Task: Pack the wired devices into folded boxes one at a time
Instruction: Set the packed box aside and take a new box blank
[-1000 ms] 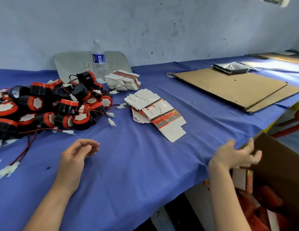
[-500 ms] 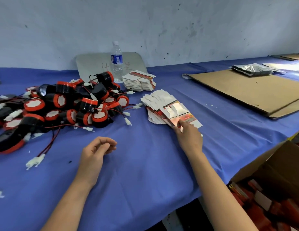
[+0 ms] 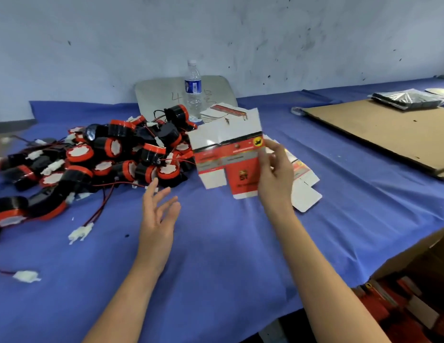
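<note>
Right hand (image 3: 275,169) lifted off stack (image 3: 305,194) since last frame, fingers now pinching one flat box (image 3: 228,154) by its edge, up off surface (image 3: 216,256). Left hand (image 3: 159,211) relaxed, fingers spread, empty, wired devices (image 3: 122,154) piled just beyond them. Imo bring left in, squeeze opposite creases, pop it square.

Matt blue cloth is covering the surface (image 3: 216,256). The flat box (image 3: 228,154) is showing smooth printed card, the wired devices (image 3: 117,152) are gleaming in glossy plastic, the cardboard sheet (image 3: 377,129) is looking matt.
</note>
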Demonstrator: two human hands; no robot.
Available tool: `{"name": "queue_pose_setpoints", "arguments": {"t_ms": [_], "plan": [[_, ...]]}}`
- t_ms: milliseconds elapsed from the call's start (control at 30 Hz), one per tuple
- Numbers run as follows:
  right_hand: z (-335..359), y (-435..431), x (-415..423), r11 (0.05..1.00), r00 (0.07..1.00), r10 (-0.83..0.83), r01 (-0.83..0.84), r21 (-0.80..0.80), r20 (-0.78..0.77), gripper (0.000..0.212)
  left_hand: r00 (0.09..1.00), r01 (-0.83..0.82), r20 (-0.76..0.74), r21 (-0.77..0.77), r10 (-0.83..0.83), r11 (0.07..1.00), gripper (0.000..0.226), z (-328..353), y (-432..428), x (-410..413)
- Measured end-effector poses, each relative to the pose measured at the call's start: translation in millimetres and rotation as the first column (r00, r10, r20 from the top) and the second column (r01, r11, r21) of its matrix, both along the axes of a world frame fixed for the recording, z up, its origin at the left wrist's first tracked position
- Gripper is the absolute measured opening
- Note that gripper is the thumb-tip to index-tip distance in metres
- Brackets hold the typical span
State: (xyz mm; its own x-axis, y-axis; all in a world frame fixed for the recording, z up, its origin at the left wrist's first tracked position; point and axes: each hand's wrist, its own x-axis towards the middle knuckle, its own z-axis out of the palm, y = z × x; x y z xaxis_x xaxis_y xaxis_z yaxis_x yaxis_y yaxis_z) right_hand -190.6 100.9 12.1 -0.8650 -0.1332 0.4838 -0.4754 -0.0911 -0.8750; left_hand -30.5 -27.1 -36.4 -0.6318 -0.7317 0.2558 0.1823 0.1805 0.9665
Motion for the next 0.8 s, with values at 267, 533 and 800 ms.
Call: {"name": "queue_pose_setpoints", "arguments": {"t_ms": [267,533,800], "plan": [[-50,-31,32,0.926,0.934,0.345,-0.355,0.13,0.097,0.031,0.988,-0.152,0.0,-0.006,0.152,0.988,0.054,-9,-2,-3],[-54,-31,34,0.949,0.963,0.237,-0.201,0.241,-0.129,0.031,0.956,-0.239,0.084,-0.343,0.283,0.909,0.053,-9,-4,-1],[-58,-31,39,0.941,0.946,0.222,-0.145,0.306,-0.235,0.037,0.954,-0.198,0.112,-0.463,0.279,0.864,0.078,-12,-1,1]]}}
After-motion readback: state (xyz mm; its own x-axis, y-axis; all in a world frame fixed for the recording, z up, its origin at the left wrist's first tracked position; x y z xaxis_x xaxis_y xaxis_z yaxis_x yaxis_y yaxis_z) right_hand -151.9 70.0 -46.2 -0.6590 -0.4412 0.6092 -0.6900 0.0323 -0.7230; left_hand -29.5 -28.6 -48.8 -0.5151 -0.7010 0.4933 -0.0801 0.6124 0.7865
